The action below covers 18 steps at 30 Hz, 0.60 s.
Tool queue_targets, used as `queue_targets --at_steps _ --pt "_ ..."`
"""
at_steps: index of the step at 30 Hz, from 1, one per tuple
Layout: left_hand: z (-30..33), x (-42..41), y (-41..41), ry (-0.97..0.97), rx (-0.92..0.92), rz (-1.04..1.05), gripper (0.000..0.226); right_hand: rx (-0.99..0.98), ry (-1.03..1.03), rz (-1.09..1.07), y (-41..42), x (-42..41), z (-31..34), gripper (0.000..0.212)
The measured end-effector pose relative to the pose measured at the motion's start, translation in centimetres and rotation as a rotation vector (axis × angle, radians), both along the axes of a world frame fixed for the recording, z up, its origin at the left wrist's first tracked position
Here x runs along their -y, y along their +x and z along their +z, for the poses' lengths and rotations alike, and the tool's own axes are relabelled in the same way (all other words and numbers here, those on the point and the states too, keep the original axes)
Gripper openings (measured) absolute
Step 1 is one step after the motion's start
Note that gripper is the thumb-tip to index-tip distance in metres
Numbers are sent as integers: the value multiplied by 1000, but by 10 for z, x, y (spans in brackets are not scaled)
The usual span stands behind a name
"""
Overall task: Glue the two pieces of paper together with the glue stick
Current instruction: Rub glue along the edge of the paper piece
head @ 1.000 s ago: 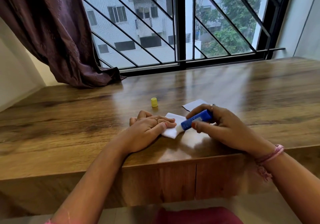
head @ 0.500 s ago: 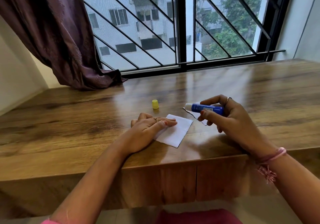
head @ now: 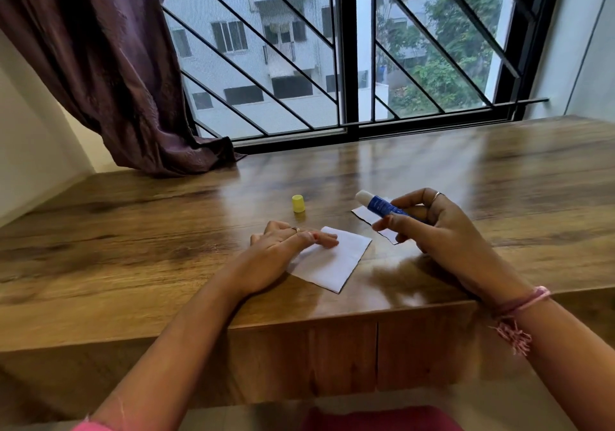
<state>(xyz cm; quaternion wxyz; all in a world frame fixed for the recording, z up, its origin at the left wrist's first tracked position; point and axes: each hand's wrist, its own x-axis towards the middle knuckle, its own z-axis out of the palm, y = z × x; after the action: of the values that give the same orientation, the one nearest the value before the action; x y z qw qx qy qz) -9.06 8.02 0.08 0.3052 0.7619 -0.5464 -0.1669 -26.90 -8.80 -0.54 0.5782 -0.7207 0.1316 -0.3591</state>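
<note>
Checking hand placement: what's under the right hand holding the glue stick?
The second paper piece lies on the table beneath the right hand; the hand covers most of it.

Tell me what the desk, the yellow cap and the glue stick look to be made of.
Desk: wood or wood-look laminate, glossy; grain shows and the window reflects in it.
Yellow cap: likely plastic, smooth and even in colour.
Glue stick, held in the right hand: blue tube, probably plastic, slightly shiny, with a white glue tip exposed.
</note>
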Motion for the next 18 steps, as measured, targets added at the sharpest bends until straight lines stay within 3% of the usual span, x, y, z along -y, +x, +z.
queue_targets --at_steps 13,18 --pt "-5 1 0 25 129 -54 40 -48 -48 -21 3 8 -8 19" --pt "-6 1 2 4 114 -48 42 -62 37 5 6 5 1 19"
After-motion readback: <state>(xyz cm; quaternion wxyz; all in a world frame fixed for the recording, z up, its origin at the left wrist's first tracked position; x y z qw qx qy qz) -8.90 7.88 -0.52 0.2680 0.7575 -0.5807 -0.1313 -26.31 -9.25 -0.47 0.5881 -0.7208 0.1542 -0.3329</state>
